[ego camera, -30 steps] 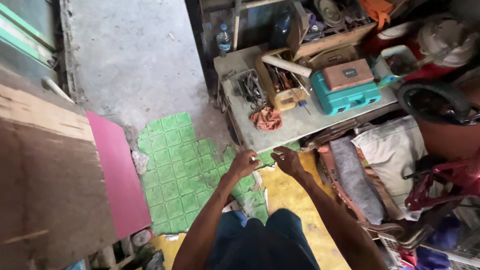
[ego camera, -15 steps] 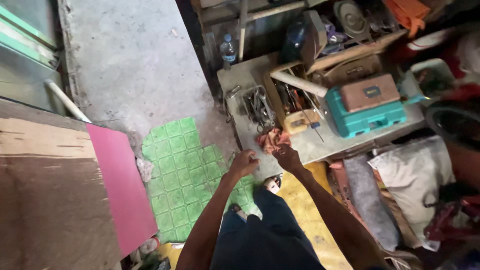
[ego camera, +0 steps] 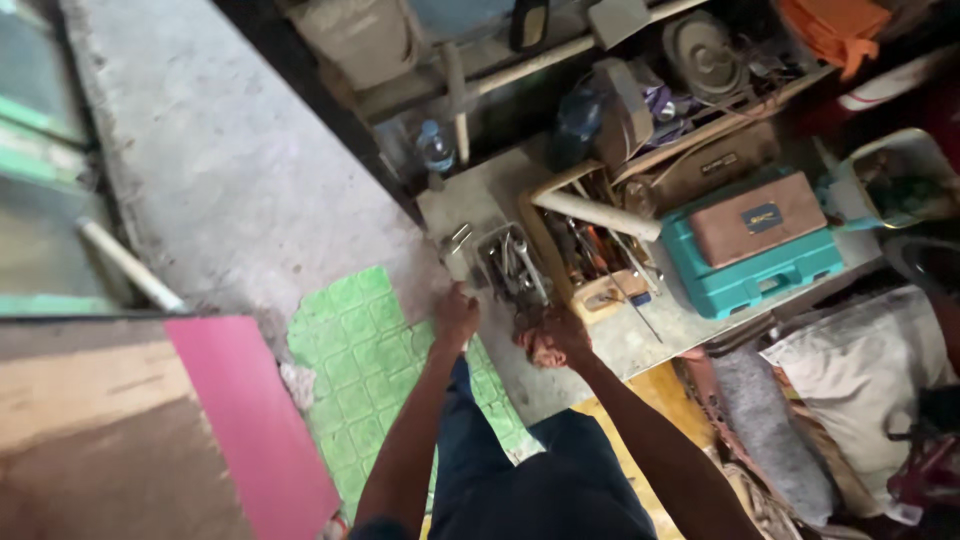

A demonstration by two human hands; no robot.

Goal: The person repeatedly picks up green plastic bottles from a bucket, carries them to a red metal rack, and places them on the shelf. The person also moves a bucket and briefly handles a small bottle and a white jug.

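Right hand [ego camera: 560, 338] on rag [ego camera: 540, 348] — left hand [ego camera: 455, 312] at bench edge [ego camera: 450, 262]

Teal toolbox [ego camera: 752, 280] — brown case [ego camera: 762, 217] atop; green embossed mat [ego camera: 365, 350]; pink board [ego camera: 250, 420]; reddish rag [ego camera: 545, 347].

Bare concrete floor [ego camera: 240, 170], green tiled patch [ego camera: 365, 350], possibly dim cluttered shelving [ego camera: 560, 60].
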